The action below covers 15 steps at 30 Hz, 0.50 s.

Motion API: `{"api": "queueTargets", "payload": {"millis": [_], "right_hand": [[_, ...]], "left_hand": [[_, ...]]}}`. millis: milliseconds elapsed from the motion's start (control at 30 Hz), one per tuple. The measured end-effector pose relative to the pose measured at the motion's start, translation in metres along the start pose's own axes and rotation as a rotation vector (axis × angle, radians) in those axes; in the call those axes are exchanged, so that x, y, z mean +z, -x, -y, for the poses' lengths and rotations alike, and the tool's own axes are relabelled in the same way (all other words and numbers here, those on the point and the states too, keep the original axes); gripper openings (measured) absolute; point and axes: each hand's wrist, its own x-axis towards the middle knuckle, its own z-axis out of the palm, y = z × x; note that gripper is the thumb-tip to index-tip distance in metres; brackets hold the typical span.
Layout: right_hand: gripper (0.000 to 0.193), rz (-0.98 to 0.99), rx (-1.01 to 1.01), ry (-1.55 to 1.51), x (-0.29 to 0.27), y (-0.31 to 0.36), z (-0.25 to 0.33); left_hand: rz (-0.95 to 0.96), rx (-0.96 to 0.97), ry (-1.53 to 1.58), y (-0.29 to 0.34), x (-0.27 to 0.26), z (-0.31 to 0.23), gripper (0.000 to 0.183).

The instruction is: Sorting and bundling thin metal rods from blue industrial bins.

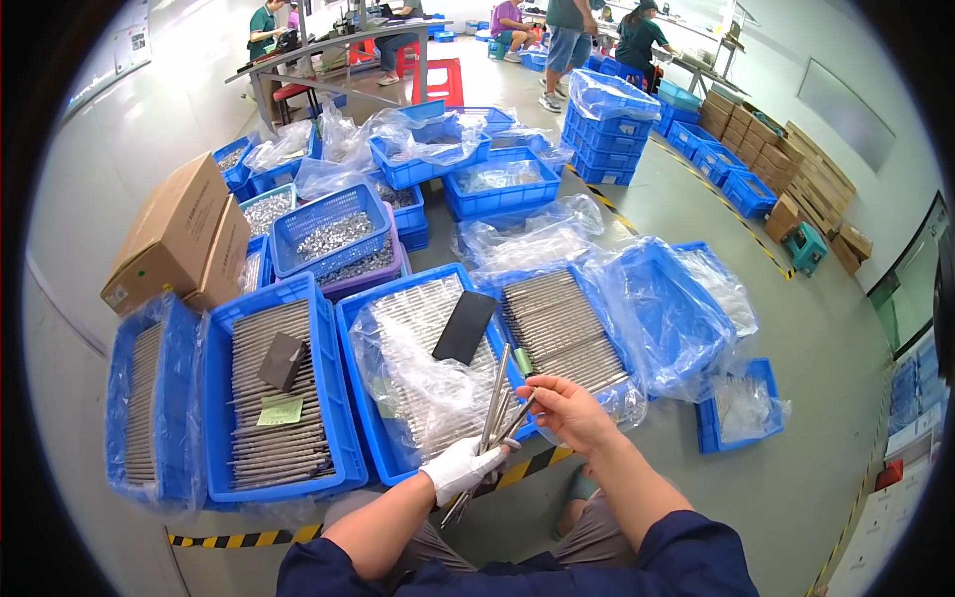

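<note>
My left hand (463, 470), in a white glove, is closed round a loose bundle of thin metal rods (495, 396) that fan out above and below the fist. My bare right hand (574, 414) pinches the upper end of one of these rods between thumb and forefinger. Just beyond those fingertips is a small green cylinder (523, 361). In front of me a blue bin (346, 326) holds rows of silvery rods partly under clear plastic, with a black phone (466, 328) on top. Darker rods (562, 318) fill the bin to its right.
To the left, a blue bin (356, 450) of rods carries a dark block (284, 360) and a yellow-green note (281, 410). Cardboard boxes (169, 234) stand beyond it. A plastic-lined bin (667, 308) is at right. Stacked bins (607, 139) and several people are farther back.
</note>
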Motion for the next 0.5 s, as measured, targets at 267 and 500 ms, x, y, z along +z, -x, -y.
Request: {"api": "queueTargets", "payload": {"millis": [267, 500], "right_hand": [[0.020, 0.053, 0.040, 0.274, -0.004, 0.008, 0.025], [0.015, -0.019, 0.004, 0.254, 0.000, 0.002, 0.010]], "left_hand": [[0.030, -0.006, -0.089, 0.003, 0.000, -0.003, 0.028], [0.005, 0.024, -0.052, 0.001, 0.000, 0.001, 0.026]]}}
